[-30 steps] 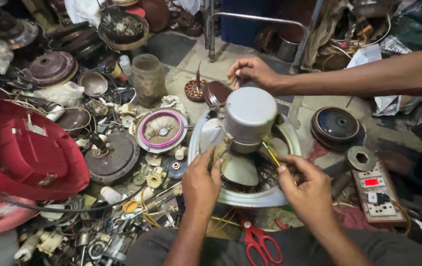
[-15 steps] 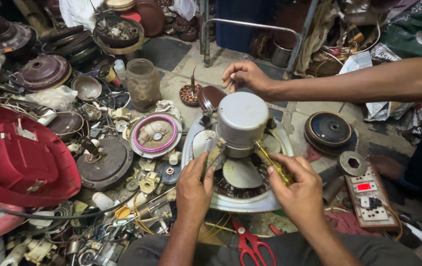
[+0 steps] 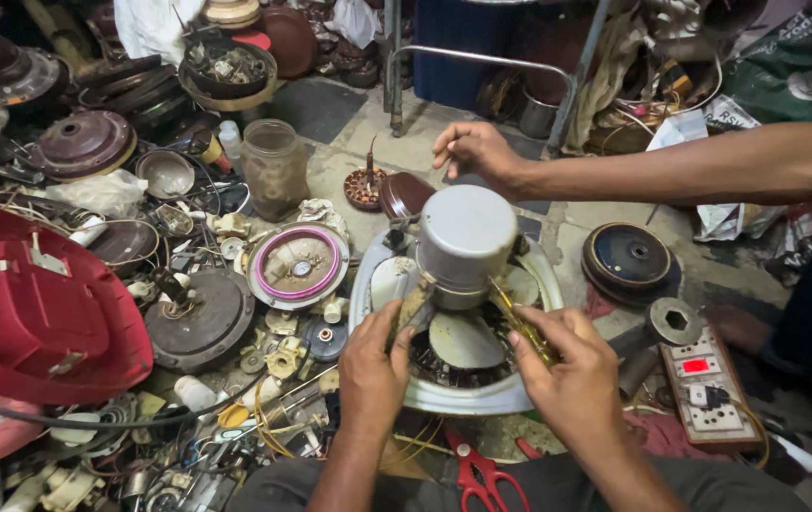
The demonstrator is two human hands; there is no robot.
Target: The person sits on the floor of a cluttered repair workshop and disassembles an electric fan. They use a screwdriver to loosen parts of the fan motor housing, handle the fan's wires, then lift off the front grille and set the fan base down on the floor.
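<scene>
A fan motor assembly with a grey cylindrical housing (image 3: 466,237) stands on a white round base (image 3: 463,398) in front of me. My left hand (image 3: 375,365) grips the left side of the base under the housing. My right hand (image 3: 572,374) holds a yellow-handled screwdriver (image 3: 520,322) with its tip pushed in beneath the housing. Another person's hand (image 3: 474,152) reaches in from the right, behind the motor, with fingers pinched on a thin tool.
A red plastic shell (image 3: 36,303) lies at left. Motor covers, a pink-ringed disc (image 3: 297,264), a glass jar (image 3: 273,166) and loose parts crowd the floor. Red scissors (image 3: 477,474) lie near my lap. A switchboard with a red light (image 3: 705,384) sits right.
The view shifted slightly. My right hand has worked the screwdriver deeper beneath the housing, and my left hand has shifted on the base. The other person's hand stays behind the motor.
</scene>
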